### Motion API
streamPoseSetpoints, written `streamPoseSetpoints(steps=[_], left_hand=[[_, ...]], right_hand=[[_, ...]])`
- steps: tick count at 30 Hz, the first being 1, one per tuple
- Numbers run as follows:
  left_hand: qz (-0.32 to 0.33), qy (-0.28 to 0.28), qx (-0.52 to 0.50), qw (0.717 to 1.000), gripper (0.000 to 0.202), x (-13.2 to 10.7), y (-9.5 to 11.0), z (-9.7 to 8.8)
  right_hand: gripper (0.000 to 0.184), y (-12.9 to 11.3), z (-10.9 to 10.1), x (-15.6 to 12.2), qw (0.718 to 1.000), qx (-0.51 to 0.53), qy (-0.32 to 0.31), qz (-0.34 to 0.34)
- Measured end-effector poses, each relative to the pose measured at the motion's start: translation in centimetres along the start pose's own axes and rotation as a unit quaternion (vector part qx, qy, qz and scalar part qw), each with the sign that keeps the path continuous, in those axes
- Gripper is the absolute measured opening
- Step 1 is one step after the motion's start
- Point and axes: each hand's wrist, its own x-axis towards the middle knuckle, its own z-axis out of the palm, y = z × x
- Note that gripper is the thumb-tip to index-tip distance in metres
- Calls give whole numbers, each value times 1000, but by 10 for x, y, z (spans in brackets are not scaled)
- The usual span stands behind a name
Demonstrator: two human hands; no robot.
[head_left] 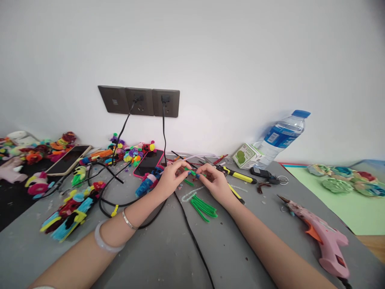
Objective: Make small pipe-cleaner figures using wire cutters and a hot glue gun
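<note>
My left hand (173,178) and my right hand (215,184) meet over the middle of the grey table (168,249). Between their fingertips is a short piece of green pipe cleaner (192,172), pinched from both sides. Its far end is partly hidden by my fingers. Just below my hands lies a bundle of green pipe cleaners (204,206), beside a clear glittery strand (192,193). Yellow-and-black handled pliers (237,175) rest to the right of my right hand. A blue fuzzy figure (147,182) lies close to my left wrist.
A pink glue gun (321,237) lies at right. A tilted water bottle (281,138), a juice carton (246,155) and car keys (264,174) are near the wall. Black cables (192,237) cross the table from the sockets (138,101). Phones (70,158) and colourful fuzzy figures (72,210) crowd the left.
</note>
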Motion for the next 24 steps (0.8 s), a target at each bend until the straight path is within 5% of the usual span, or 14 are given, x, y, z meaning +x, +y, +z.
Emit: streamPoseSetpoints(steps=[24], left_hand=[[-28,-27,-38,999,19,-3,-6,1]], right_hand=[[10,-6,1,-1,998,-47,-17,-26]])
